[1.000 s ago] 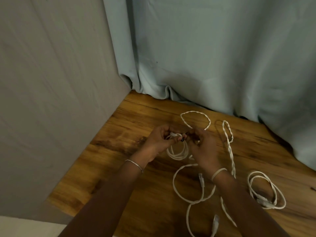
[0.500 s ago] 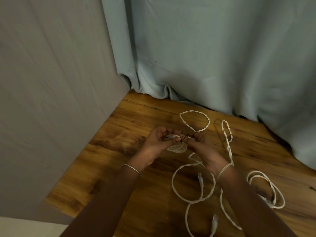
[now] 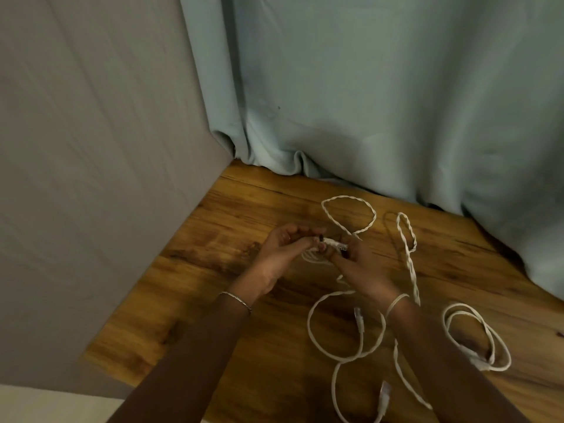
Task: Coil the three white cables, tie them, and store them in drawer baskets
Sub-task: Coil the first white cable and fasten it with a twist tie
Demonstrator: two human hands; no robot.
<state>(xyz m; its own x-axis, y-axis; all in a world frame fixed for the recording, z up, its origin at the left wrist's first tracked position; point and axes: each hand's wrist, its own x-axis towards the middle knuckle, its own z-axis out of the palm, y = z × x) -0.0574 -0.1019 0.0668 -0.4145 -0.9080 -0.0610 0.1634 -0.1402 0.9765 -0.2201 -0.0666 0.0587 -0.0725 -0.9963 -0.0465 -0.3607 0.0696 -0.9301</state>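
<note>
My left hand (image 3: pixel 283 254) and my right hand (image 3: pixel 358 264) meet over the wooden table (image 3: pixel 213 270), both pinching a small coiled white cable (image 3: pixel 317 257) and its white plug end (image 3: pixel 334 243). Most of that coil is hidden under my fingers. A braided white cable (image 3: pixel 409 239) loops behind and to the right of my hands. A smooth white cable (image 3: pixel 314 331) with clear plugs sprawls in loops below my right wrist. A small white coil (image 3: pixel 476 340) lies at the right. A pale band (image 3: pixel 395 303) circles my right wrist.
A grey wall panel (image 3: pixel 91 178) closes the left side. A pale blue curtain (image 3: pixel 381 102) hangs along the back and drapes onto the table's far edge and right corner. A thin bracelet (image 3: pixel 236 300) sits on my left wrist.
My hands have tightened the coil and lifted slightly; the hanging loops seen below my left fingers are now bunched and mostly hidden, and a white plug end now shows between my fingertips.
</note>
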